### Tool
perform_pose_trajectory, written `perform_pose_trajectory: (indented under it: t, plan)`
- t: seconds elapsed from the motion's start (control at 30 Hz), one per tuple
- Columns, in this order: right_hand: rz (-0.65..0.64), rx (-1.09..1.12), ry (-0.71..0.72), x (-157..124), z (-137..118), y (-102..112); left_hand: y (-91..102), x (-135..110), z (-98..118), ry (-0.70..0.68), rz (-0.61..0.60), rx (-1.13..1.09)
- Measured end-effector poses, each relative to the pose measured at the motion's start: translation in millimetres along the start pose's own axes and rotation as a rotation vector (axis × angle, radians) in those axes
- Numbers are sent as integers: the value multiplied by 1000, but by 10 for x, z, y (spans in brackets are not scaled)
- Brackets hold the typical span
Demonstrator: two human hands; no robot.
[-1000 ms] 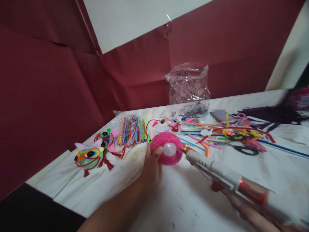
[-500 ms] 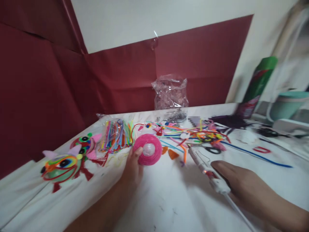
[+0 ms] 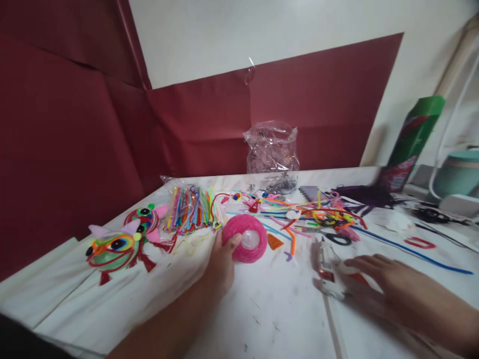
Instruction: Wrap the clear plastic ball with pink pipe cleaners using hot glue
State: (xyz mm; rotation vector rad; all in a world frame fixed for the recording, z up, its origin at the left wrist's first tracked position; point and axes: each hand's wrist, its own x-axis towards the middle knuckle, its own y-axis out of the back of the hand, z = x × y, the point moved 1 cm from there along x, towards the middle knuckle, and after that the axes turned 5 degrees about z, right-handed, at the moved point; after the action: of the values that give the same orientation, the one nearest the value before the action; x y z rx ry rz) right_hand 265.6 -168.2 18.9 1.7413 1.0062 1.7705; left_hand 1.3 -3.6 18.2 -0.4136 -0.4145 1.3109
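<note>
My left hand [image 3: 220,262] grips a pink ball wrapped in fuzzy wire [image 3: 247,239], thumb on its left side, holding it just over the white table [image 3: 284,319]. The ball has a clear round patch in its middle. A white hot-glue gun [image 3: 327,262] lies on the table to the right, nozzle pointing away from me. My right hand [image 3: 377,274] rests beside it with fingers stretched out, fingertips touching the gun's handle end.
Two finished colourful fish figures [image 3: 112,247] sit at the left. A bag of pipe cleaners [image 3: 190,204], a loose pile of them [image 3: 299,207] and scissors [image 3: 335,237] lie behind the ball. A clear plastic bag [image 3: 271,147], green can [image 3: 411,139] and teal container [image 3: 458,174] stand farther back.
My right hand has taken the glue gun away from the pink ball, laid it on the table to the right and loosened its fingers. My left hand kept hold of the ball.
</note>
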Motion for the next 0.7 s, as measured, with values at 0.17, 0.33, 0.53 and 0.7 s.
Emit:
perform_pose_trajectory:
  t: [0.17,0.33,0.53,0.7]
  plan:
    - [297,160,239,425,-466,210,-31,-125,-16,40,-12,92]
    - [319,288,292,703,-918,-117,-59,-218,3,48,-90,123]
    - [373,254,265,759,-989,-337,-58,-243,38,35,-130,113]
    - [363,301,207,731,-1001,-348,-52,-266,-7,34,-113,134]
